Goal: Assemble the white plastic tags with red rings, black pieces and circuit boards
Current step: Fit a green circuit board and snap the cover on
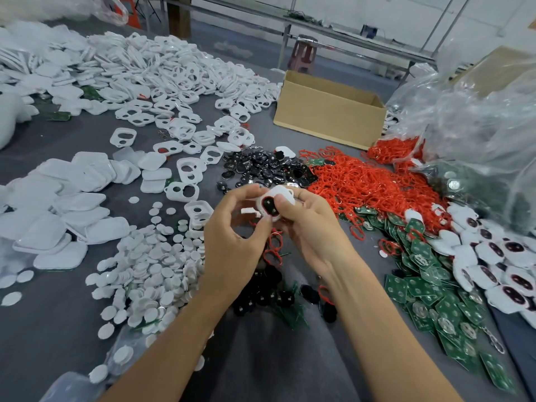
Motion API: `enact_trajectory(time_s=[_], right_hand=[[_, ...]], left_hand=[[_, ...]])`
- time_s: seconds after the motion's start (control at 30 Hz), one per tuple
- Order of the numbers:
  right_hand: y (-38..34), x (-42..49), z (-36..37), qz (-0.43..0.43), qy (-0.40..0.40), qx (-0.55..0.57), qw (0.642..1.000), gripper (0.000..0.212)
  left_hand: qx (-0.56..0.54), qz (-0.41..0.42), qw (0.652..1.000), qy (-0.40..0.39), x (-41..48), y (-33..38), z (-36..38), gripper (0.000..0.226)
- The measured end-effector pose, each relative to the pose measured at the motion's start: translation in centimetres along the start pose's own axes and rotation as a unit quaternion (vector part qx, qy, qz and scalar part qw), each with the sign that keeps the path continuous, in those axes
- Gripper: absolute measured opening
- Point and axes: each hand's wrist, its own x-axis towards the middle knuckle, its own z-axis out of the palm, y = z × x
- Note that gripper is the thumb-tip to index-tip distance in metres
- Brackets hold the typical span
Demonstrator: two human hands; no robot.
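An open cardboard box point(327, 114) sits at the far side of the gray desk point(58, 329); its inside is hidden from this angle. To its right, crumpled clear plastic bags point(478, 117) slump onto the desk. One bag's mouth holds red rings point(394, 149), which also lie in a broad heap just in front of it. Another bag shows something green through the film, too blurred to name.

Loose heaps cover the desk. White tag frames point(174, 82) lie at the far left, with white covers point(72, 216) and white discs point(145, 271) nearer on the left. Black pieces point(261, 166) are in the middle and circuit boards point(420, 274) on the right, with finished tags point(493, 256) beside them at the right edge.

The white tag point(275, 201), with a red ring around a black piece in its opening, is held above the desk at the centre, just in front of the black heap. The left hand point(232, 242) pinches its lower left edge, thumb below and fingers point(240, 192) curled over the top. The right hand point(313, 227) grips its right side, thumb on the face and fingers curled behind.
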Motion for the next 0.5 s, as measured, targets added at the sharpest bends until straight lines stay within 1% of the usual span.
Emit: enact_trajectory(time_s=[0.1, 0.23, 0.33, 0.4, 0.5], right_hand=[[0.0, 0.0, -0.6, -0.026, -0.015, -0.022, 0.999, 0.017], [-0.4, 0.2, -1.2, -0.02, -0.036, -0.044, 0.998, 0.021], [-0.8, 0.2, -1.8, -0.019, -0.015, -0.115, 0.993, 0.021], [-0.9, 0.1, -2.0, -0.011, -0.013, -0.152, 0.988, 0.013], [-0.9, -0.1, -1.7, 0.002, -0.02, -0.141, 0.99, 0.009]], left_hand=[[0.003, -0.037, 0.999, 0.014, 0.3, -0.1, 0.0, 0.032], [-0.029, -0.075, 0.996, 0.024, 0.5, -0.4, 0.1, 0.033], [-0.072, -0.083, 0.993, 0.037, 0.6, -0.2, 0.0, 0.04], [-0.087, -0.077, 0.992, 0.051, 0.7, -0.2, -0.1, 0.034], [-0.109, -0.077, 0.991, 0.029, 0.7, -0.2, -0.2, 0.028]])
